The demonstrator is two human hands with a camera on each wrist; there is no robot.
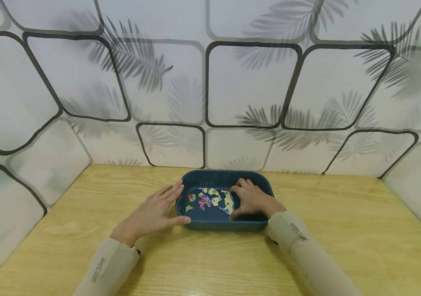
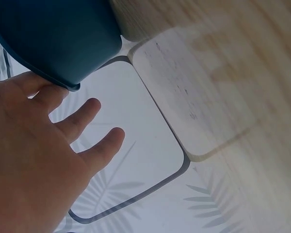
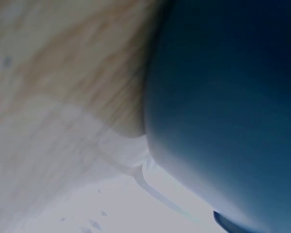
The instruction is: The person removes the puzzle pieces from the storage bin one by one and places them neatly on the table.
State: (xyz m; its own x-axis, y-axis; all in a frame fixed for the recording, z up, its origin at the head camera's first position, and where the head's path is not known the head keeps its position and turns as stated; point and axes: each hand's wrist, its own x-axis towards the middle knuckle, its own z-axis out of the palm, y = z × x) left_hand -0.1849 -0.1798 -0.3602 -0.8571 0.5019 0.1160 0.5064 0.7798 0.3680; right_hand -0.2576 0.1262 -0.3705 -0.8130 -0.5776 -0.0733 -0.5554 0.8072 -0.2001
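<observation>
A dark blue, rounded rectangular basin stands on the table. Flat, irregular printed pieces lie on its floor, among them a pink and purple one, a red and green one and a larger pale yellow one with blue edges. My left hand rests at the basin's left end, fingers extended along the rim and thumb on the near corner. Inside the right half, my right hand reaches down beside the larger yellow piece, thumb and bent fingers spread apart. The right wrist view shows only the basin's outer wall.
The basin sits on a light wood-grain table, close to the back wall. That wall and the side walls carry a pattern of dark outlines and grey leaves. Both forearms wear beige sleeves.
</observation>
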